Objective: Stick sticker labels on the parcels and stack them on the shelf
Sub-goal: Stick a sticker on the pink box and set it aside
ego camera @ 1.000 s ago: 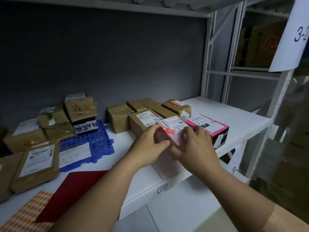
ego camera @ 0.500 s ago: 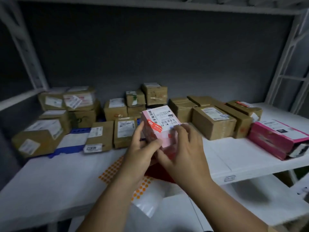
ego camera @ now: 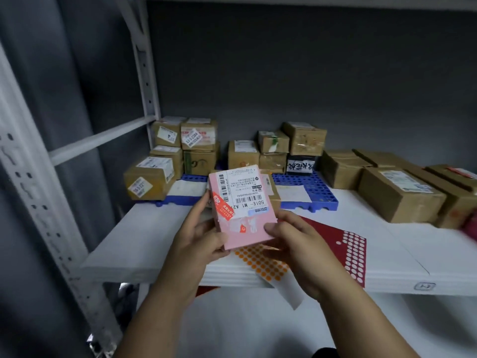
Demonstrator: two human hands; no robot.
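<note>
**Op A:** Logging left to right. Far left, the white steel upright of the shelf (ego camera: 144,81), perforated. Next, a stack of brown cardboard parcels (ego camera: 180,148) at the back, most with white paper labels; a few appear to carry a second, smaller slip. I judge those finished and stacked, though I can't confirm it for each.

**Op B:** And the parcel in hand?

**Op A:** The left hand (ego camera: 198,239) grips the pink box (ego camera: 242,208) along its left edge, fingers behind and thumb in front. The box is flat, rectangular, matte card, held up above the shelf front and tilted toward the camera. It bears a white shipping label with barcodes and a red-orange slip near its left side. The right hand (ego camera: 296,244) pinches the lower right corner.

**Op B:** Sticker sheets?

**Op A:** Under the hands, an orange dot sheet (ego camera: 260,262), glossy backing hanging over the edge; just right of it a red dot sheet (ego camera: 348,244), many dots gone. Behind, a blue plastic grid pallet (ego camera: 307,192).

**Op B:** Remaining?

**Op A:** My judgement: this box awaits its dot, then stacking. The brown boxes at right (ego camera: 397,195) look undotted from here.
</note>
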